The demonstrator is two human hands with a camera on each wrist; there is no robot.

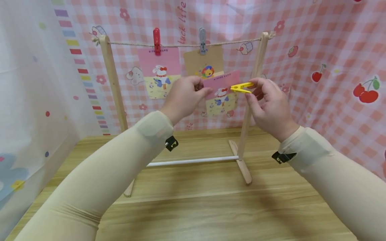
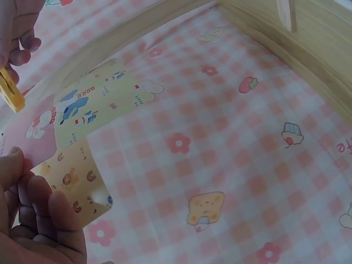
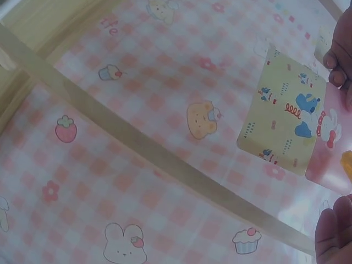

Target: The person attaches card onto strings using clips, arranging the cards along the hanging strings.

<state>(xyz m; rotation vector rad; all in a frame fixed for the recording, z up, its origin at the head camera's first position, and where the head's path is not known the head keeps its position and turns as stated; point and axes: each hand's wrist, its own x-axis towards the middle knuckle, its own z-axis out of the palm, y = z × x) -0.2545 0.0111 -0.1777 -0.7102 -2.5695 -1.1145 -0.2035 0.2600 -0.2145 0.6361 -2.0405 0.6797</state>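
In the head view my left hand pinches the upper left edge of a pink and yellow card printed with a white rabbit. My right hand grips a yellow clothespin between thumb and fingers, its tip overlapping the card's right side. Behind them a rope runs between two wooden posts. A red clothespin holds a similar rabbit card on it, and a grey clothespin holds a brown card with a lion, partly hidden by the held card.
The rack's right post rises close behind my right hand. A white rod joins the posts low down, above the wooden table. A pink checked cloth hangs behind and at the right, a white one at the left.
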